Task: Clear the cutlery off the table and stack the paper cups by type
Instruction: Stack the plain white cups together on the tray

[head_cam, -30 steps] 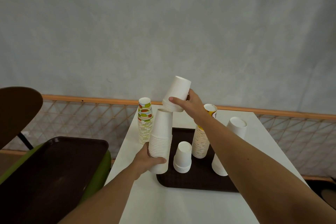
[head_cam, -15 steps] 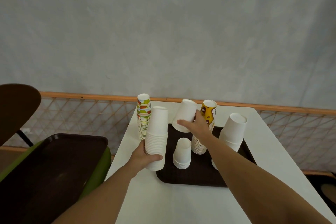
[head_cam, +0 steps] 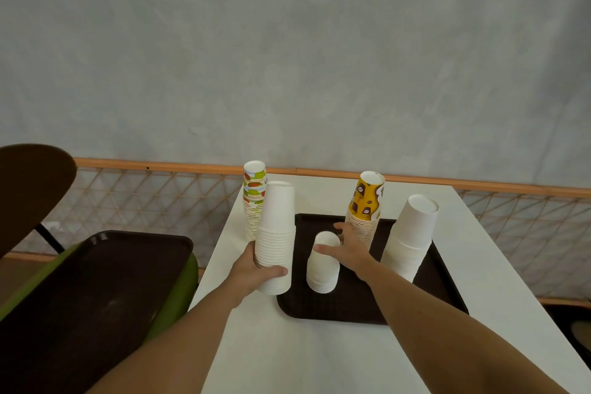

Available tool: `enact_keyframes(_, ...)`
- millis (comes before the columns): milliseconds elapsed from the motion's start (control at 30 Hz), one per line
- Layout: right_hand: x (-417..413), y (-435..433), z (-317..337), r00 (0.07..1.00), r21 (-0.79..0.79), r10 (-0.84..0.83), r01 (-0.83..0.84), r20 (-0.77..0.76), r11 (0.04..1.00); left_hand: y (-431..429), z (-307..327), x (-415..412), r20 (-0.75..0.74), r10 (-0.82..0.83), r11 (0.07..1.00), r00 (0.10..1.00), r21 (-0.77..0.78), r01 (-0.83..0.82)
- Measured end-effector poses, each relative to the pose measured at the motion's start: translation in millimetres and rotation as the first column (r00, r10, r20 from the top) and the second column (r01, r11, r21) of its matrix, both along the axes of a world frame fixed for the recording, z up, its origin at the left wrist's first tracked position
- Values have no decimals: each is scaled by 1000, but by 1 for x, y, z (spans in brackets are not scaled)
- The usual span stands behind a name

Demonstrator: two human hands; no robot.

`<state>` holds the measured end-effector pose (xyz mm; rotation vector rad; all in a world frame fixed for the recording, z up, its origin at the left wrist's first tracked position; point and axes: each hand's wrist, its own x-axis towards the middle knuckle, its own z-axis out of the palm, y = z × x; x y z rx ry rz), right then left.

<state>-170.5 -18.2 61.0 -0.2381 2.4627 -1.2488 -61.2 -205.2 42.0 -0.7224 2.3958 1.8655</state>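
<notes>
My left hand [head_cam: 252, 269] grips the lower part of a tall stack of upside-down white cups [head_cam: 277, 224] at the left edge of the brown tray [head_cam: 351, 309]. My right hand [head_cam: 351, 249] holds the top cup of a short white cup stack [head_cam: 323, 273] in the tray's middle, thumb in front and fingers behind. Behind that hand stands a stack topped by a yellow coffee-print cup [head_cam: 366, 201]. A stack with green and red print [head_cam: 253, 189] stands on the white table [head_cam: 319, 355] behind the tall stack. A wider white stack [head_cam: 412, 233] leans at the tray's right. No cutlery is in view.
A second dark tray [head_cam: 80, 281] lies on a green support left of the table. Part of a brown chair back [head_cam: 28, 185] is at far left. An orange rail with netting [head_cam: 160, 166] runs behind the table, against a grey wall.
My right hand has come down from above the tall stack with a single white cup and now holds it on the short stack on the tray. The left hand has kept its grip.
</notes>
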Motion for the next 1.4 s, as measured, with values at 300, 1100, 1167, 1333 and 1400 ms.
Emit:
enact_keyframes(300, -6, -12, 50, 992, -139, 7, -25, -126, 990, 10, 8, -7, -5, -25, 1000, 1000, -20, 25)
enact_keyframes(1100, -1, -48, 88, 987, -255, 145, -158, -69, 954, 17, 14, -7, -12, -84, 996, 996, -19, 83)
enact_keyframes(1167, -2, -47, 92, 987, -278, 137, -155, -84, 948, 17, 14, -6, -13, -84, 996, 996, -19, 83)
enact_keyframes(1333, -5, -46, 106, 988, -326, 106, -137, -111, 935, 17, 12, -5, -4, -84, 996, 996, -39, 83)
enact_keyframes(1400, -7, -45, 112, 987, -359, 89, -133, -135, 924, 17, 11, -4, 0, -83, 996, 997, -37, 83)
